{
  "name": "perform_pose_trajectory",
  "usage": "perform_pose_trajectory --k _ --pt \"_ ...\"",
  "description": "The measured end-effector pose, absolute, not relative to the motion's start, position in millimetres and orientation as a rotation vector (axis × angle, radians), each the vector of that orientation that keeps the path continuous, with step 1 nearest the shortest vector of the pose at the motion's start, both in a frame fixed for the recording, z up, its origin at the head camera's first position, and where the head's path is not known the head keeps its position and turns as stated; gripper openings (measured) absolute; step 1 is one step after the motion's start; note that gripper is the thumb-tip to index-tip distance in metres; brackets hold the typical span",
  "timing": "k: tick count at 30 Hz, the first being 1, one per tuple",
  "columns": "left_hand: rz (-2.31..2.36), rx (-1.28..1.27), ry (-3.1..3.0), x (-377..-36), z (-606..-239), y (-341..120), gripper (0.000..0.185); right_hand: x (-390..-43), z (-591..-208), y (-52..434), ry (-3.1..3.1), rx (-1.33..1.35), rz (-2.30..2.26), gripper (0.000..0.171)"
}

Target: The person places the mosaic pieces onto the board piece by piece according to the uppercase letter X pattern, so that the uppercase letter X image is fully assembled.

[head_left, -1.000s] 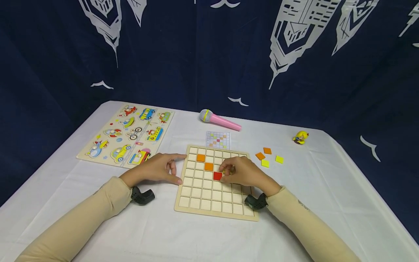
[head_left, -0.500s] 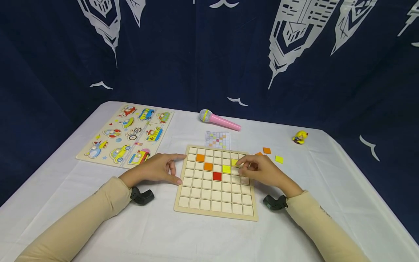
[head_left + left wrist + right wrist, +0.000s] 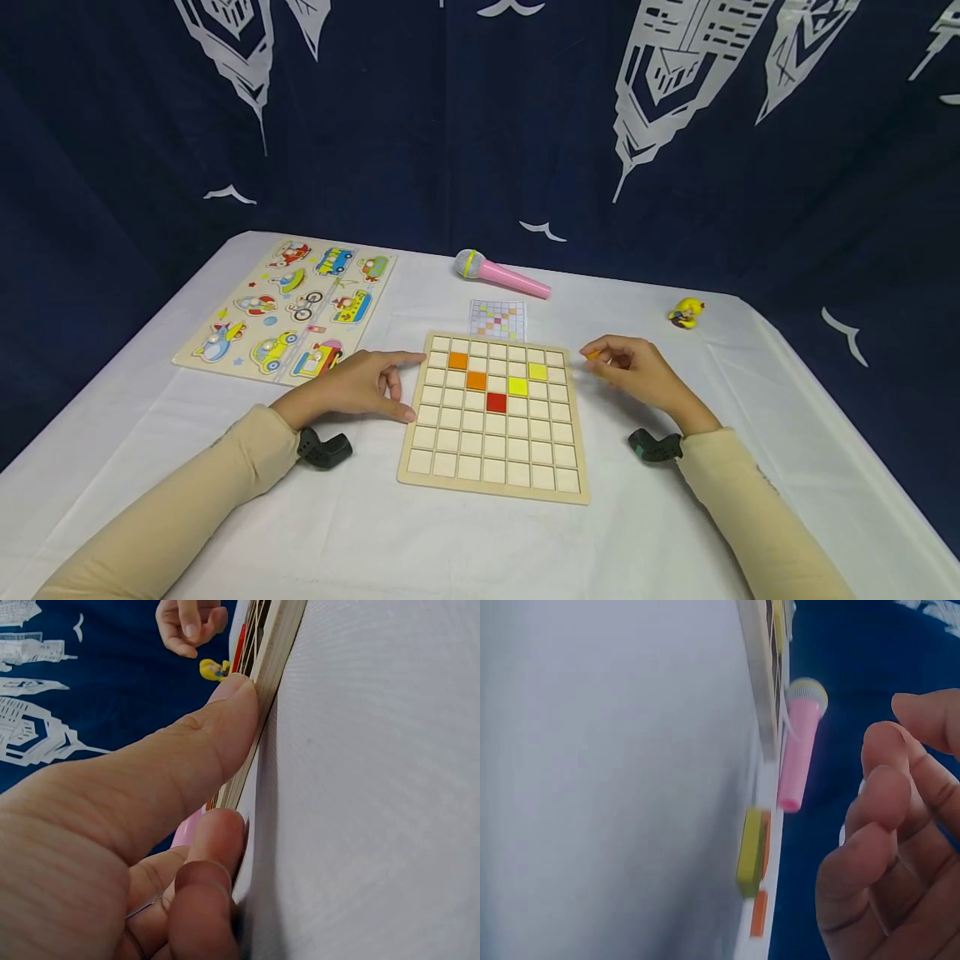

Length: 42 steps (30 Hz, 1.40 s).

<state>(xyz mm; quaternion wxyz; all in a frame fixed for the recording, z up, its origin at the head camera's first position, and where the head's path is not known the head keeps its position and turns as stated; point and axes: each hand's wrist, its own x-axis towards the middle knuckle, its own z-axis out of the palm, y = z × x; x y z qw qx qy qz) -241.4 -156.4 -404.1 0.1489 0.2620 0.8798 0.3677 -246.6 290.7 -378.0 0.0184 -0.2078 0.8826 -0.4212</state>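
Observation:
A wooden grid board (image 3: 487, 483) lies on the white table. In its cells sit two orange tiles (image 3: 458, 360), a red tile (image 3: 496, 402) and two yellow tiles (image 3: 517, 386). My left hand (image 3: 401, 385) rests beside the board, its thumb (image 3: 225, 712) pressed against the left edge (image 3: 277, 637). My right hand (image 3: 596, 360) hovers just right of the board over the loose tiles, fingers (image 3: 885, 817) loosely curled with nothing in them. An orange tile (image 3: 593, 355) peeks out at its fingertips. In the right wrist view a yellow tile (image 3: 751, 851) and an orange one (image 3: 759, 913) lie on the cloth.
A vehicle peg puzzle (image 3: 285, 308) lies at the back left. A pink toy microphone (image 3: 502, 277) and a small pattern card (image 3: 498, 319) sit behind the board. A yellow toy (image 3: 687, 313) stands at the back right. A dark blue curtain hangs behind.
My right hand left two yellow tiles in the grid and moved right, off the board, to the loose tiles. My left hand stayed put.

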Motion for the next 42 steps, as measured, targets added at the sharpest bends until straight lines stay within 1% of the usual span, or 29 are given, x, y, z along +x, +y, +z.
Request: perform_pose_trajectory --k 10,17,29,42 --pt "1.052 0.765 2.534 -243.8 -405.4 -158.2 0.093 -255.0 -381.9 320.3 2.758 -0.474 -1.269 0.028" --pt "1.062 0.765 2.525 -243.8 -405.8 -158.5 0.093 -257.8 -385.9 333.1 2.705 -0.42 -1.244 0.03" --pt "1.057 0.756 2.53 -243.0 -406.1 -157.5 0.093 -257.4 -392.1 334.2 2.729 -0.381 -1.159 0.039" --pt "1.051 0.756 2.53 -242.8 -405.6 -157.5 0.094 -255.8 -393.3 330.3 2.778 -0.367 -1.106 0.034"
